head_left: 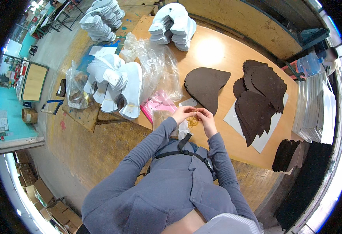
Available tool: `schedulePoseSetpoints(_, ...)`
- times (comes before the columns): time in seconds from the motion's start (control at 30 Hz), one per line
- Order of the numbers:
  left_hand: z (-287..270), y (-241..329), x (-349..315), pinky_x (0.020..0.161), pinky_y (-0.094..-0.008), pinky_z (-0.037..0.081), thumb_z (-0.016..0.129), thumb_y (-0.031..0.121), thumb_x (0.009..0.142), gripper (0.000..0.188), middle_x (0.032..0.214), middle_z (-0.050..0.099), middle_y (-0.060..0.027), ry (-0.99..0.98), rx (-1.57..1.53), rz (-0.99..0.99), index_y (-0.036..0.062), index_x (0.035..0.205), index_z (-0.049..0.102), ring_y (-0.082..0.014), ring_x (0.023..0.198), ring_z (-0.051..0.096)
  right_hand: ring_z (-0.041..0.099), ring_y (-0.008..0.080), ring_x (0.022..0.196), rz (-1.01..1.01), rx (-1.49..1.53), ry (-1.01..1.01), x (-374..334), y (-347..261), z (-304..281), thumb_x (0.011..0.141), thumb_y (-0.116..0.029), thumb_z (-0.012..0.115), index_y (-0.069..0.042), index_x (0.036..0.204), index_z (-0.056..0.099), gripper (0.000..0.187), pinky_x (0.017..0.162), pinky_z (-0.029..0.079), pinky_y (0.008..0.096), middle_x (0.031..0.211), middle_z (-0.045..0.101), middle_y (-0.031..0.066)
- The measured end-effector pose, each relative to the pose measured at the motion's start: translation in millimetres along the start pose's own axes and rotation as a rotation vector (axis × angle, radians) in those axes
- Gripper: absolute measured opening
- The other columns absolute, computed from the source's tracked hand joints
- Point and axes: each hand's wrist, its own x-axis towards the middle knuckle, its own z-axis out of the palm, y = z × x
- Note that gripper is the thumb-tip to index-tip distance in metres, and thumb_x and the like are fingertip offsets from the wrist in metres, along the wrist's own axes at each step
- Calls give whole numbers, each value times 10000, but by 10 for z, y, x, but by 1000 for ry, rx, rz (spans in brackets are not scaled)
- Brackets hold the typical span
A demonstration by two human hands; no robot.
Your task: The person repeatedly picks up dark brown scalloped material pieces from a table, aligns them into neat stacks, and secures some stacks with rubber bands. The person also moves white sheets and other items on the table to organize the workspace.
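My left hand (182, 114) and my right hand (207, 122) meet at the table's near edge, the fingers of both closed in a pinch. Between the fingertips is a thin yellowish rubber band. Just below them is a small bunch of yellow rubber bands (193, 122), by a clear plastic bag. Beyond my hands lies a stack of dark brown cut pieces (208, 86), rounded at the far side and tapering toward me. A pink printed packet (159, 104) lies left of my left hand.
Bundles of pale curved pieces (116, 80) and an arched stack (173, 23) stand left and far. Crumpled clear plastic (155, 66) lies between them. More brown pieces (258, 97) fan over white sheets (260, 142) at right, near a tall white stack (313, 109).
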Motion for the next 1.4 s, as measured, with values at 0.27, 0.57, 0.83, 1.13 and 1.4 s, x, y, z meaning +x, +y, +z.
schedulePoseSetpoints(0.27,-123,15,-63,757,-246,442,600,168,848,185,874,613,-4,78,-165,-82,6,937,612,-86,832,549,556,121,756,-137,-47,-45,-119,-118,-150,821,-19,542,-32,947,622,150,699,430,242,823,603,16)
schedulePoseSetpoints(0.57,622,365,-455,641,-276,455,618,227,818,233,739,611,-81,-158,504,115,12,908,596,-130,684,567,495,144,555,-110,-773,512,93,-67,-450,909,-340,484,-8,1264,435,489,514,414,269,696,547,48)
schedulePoseSetpoints(0.83,169,502,-438,468,-300,366,649,239,788,305,515,520,-69,599,551,43,-18,645,570,-113,477,461,424,74,469,47,337,-94,-239,-519,-1185,862,-510,481,-141,1428,28,813,545,435,248,596,455,-15)
schedulePoseSetpoints(1.13,-159,549,25,516,-270,419,521,310,887,352,585,585,-56,781,-125,49,23,704,610,-138,525,537,189,274,1306,-352,678,76,24,-640,85,915,-341,455,-452,1370,-94,721,1054,213,433,1407,157,98)
schedulePoseSetpoints(1.4,82,601,247,907,-311,400,446,290,931,650,1467,131,-145,622,-658,317,157,1430,51,-181,1124,461,258,243,1297,-172,640,52,92,-586,227,953,-398,329,-385,1403,-4,560,1035,260,399,1368,308,113)
